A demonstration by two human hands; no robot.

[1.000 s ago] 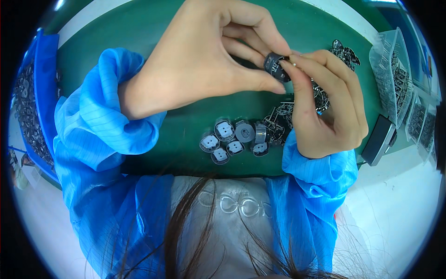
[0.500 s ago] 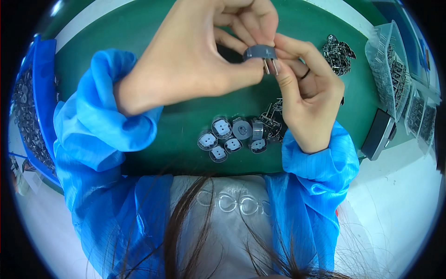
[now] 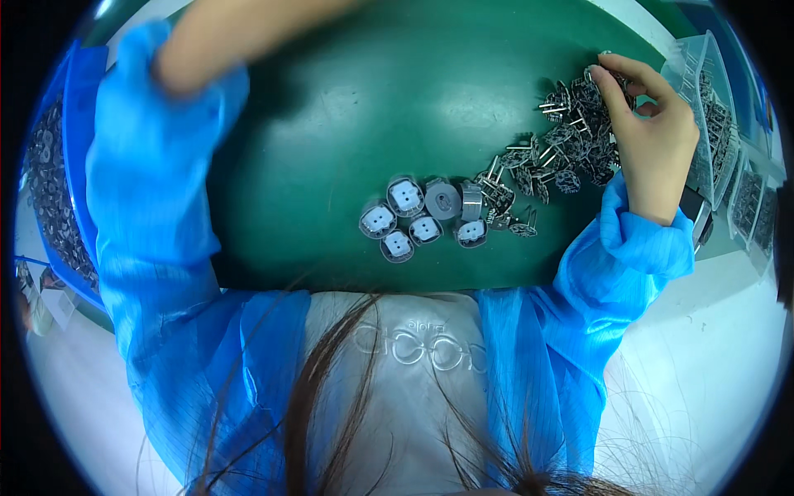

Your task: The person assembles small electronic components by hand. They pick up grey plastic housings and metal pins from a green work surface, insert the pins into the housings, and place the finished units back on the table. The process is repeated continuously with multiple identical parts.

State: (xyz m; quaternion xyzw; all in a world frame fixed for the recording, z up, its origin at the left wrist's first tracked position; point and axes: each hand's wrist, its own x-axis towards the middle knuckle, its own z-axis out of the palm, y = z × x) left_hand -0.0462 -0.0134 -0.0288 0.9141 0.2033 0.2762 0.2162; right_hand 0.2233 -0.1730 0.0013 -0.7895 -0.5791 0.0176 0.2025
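My right hand [image 3: 657, 120] reaches to the far end of a heap of small dark circuit boards with metal pins [image 3: 571, 140]. Its thumb and forefinger are closed in a pinch at the edge of the heap; what lies between them is too small to make out. My left hand [image 3: 248, 37] is stretched up and away at the top left, blurred, with its fingers beyond the frame. Between my arms, near me, several round grey plug housings [image 3: 405, 196] stand grouped, most showing a light inner face; one lies on its side.
A blue bin [image 3: 78, 165] of dark round parts stands along the left. Clear plastic boxes [image 3: 703, 107] with pin parts line the right side, and a dark box-shaped object [image 3: 696, 213] sits partly behind my right sleeve. Everything rests around a green mat [image 3: 331, 157].
My hands have parted: the left went up and left out of view, the right moved right to the circuit board heap. The grey plug piece they held together no longer shows.
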